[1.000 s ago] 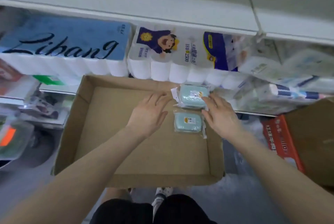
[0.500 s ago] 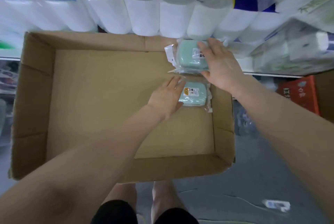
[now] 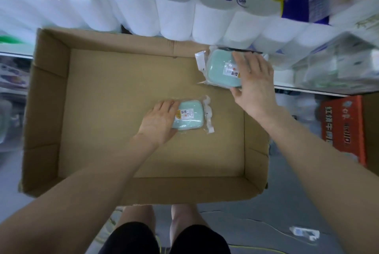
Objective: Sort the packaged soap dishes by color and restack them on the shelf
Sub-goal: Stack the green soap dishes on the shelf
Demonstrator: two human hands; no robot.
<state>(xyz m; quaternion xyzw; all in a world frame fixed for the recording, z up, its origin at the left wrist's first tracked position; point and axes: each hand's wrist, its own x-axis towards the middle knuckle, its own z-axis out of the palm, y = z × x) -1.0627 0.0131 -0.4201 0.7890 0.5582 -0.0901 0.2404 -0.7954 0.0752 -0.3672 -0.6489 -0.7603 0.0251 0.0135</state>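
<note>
Two mint-green soap dishes in clear plastic wrap are in view, both in or over a shallow cardboard box (image 3: 48, 93). My left hand (image 3: 158, 124) grips the left end of the nearer soap dish (image 3: 191, 117), which lies near the middle of the box floor. At the box's far right corner, my right hand (image 3: 253, 83) holds the second soap dish (image 3: 220, 69), with fingers over its top and thumb at its near edge. This dish looks raised above the box wall.
Wrapped packs of toilet rolls (image 3: 205, 19) fill the shelf just behind the box. A red carton (image 3: 342, 130) stands on the floor to the right, below a white shelf edge (image 3: 307, 89). A small white item (image 3: 305, 235) and a cable lie on the floor.
The camera has tilted down towards the box. My left hand took hold of the nearer dish and drew it left from the right wall towards the middle. My right hand keeps the far dish.
</note>
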